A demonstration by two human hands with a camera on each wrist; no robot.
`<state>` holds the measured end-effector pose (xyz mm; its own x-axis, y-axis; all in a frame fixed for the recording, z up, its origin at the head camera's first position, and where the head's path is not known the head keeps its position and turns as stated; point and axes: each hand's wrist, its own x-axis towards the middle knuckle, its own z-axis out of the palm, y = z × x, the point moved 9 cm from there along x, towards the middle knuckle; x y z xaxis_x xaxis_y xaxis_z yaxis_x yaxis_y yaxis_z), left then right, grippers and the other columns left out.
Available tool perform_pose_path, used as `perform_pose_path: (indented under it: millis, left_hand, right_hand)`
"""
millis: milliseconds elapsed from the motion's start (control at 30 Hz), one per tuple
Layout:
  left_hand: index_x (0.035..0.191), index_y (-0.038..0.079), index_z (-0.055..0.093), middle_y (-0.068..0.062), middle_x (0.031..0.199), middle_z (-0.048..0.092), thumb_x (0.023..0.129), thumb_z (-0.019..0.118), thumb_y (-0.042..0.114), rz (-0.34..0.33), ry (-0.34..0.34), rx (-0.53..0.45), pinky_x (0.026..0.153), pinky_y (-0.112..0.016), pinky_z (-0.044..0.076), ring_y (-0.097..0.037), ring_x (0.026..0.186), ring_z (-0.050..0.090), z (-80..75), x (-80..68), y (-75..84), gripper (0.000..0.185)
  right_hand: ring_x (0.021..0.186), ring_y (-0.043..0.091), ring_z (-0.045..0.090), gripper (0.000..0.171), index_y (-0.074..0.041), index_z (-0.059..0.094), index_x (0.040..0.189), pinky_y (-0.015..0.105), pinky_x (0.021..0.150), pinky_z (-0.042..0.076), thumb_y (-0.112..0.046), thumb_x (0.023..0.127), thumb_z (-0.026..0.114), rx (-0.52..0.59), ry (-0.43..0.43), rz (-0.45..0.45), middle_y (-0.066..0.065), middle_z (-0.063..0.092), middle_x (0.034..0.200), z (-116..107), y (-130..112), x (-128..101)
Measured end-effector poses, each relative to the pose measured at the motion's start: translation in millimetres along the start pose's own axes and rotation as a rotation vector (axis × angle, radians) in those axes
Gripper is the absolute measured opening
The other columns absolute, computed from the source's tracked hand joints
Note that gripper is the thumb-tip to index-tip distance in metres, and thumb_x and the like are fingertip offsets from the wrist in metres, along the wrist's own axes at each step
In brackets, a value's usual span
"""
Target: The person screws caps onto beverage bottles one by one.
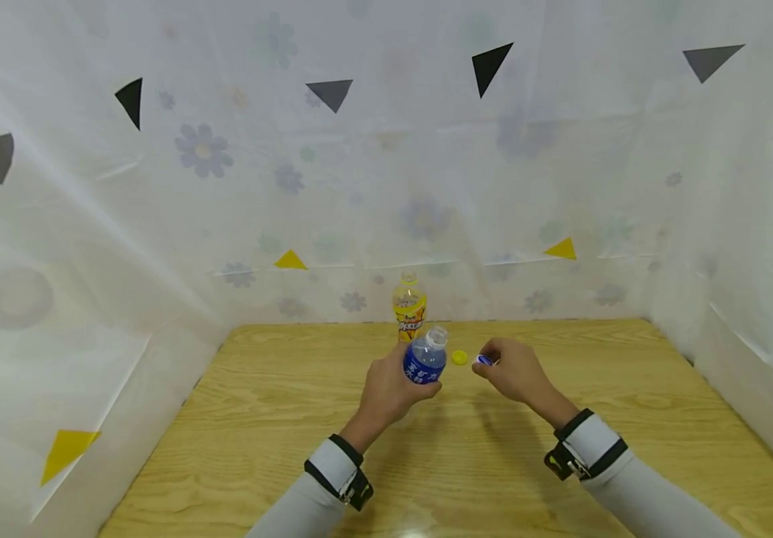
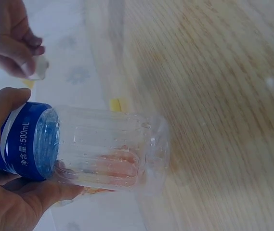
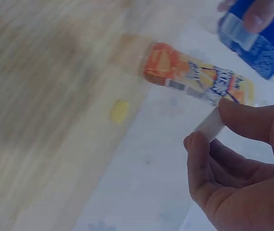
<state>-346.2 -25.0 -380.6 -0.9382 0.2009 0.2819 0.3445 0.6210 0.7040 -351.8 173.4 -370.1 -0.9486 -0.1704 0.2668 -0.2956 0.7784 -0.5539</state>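
Two bottles share the table with me, and neither wears its cap. My left hand grips the blue bottle, thumb and fingers curled round its label, and its bare neck leans a little to my right. I cannot tell whether its base touches the wood. My right hand is just beside it, pinching the blue cap between thumb and fingertips, well clear of the neck. Behind the blue bottle stands the yellow bottle, upright, touched by neither hand. The yellow cap lies on the wood, near the fingers that hold the blue cap.

I judge that the step in hand is the blue bottle's cap: it is off and between my fingers, though whether I am taking it away or bringing it back I cannot tell from this. If it goes down, the next move calls for a low, gentle release clear of the yellow cap. If it goes back on, it calls for the neck held steady and the cap brought over it square. Either way, my left grip should stay light, since the thin wall would probably give under a squeeze and push liquid up
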Motion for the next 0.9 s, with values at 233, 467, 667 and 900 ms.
perform_pose_path:
  millis: [233, 467, 667, 900]
  left_hand:
    - [0.137, 0.007, 0.056, -0.012, 0.121, 0.072, 0.078, 0.088, 0.034, 0.002, 0.003, 0.014, 0.085, -0.043, 0.059, -0.027, 0.106, 0.072, -0.7, -0.3, -0.5, 0.072]
    - [0.137, 0.007, 0.056, -0.012, 0.121, 0.072, 0.078, 0.088, 0.034, -0.012, 0.002, 0.001, 0.086, -0.043, 0.059, -0.027, 0.107, 0.071, -1.1, 0.6, 1.0, 0.073]
    - [0.136, 0.005, 0.058, -0.013, 0.120, 0.072, 0.076, 0.090, 0.034, -0.026, -0.008, 0.007, 0.084, -0.042, 0.059, -0.027, 0.105, 0.071, 0.1, 2.0, 0.0, 0.073]
    - [0.137, 0.006, 0.058, -0.014, 0.120, 0.072, 0.076, 0.090, 0.033, -0.012, -0.010, 0.006, 0.084, -0.041, 0.060, -0.027, 0.105, 0.072, 2.2, 1.7, 1.7, 0.074]
  right_hand:
    - [0.088, 0.028, 0.071, 0.023, -0.002, 0.072, 0.112, 0.046, 0.075, 0.057, -0.018, 0.094, 0.071, 0.073, 0.093, -0.064, 0.013, 0.074, 0.100, -27, -34, 6]
    - [0.088, 0.028, 0.073, 0.027, -0.005, 0.071, 0.121, 0.045, 0.075, 0.058, -0.013, 0.095, 0.070, 0.138, 0.156, -0.146, 0.012, 0.075, 0.104, -45, -74, 4]
    - [0.088, 0.028, 0.074, 0.028, -0.004, 0.070, 0.122, 0.038, 0.069, 0.058, -0.003, 0.094, 0.069, 0.160, 0.163, -0.207, 0.014, 0.074, 0.106, -42, -96, 0]
    - [0.094, 0.034, 0.074, 0.030, -0.005, 0.071, 0.122, 0.043, 0.073, 0.060, 0.002, 0.093, 0.066, 0.132, 0.161, -0.219, 0.013, 0.074, 0.104, -37, -101, 1]
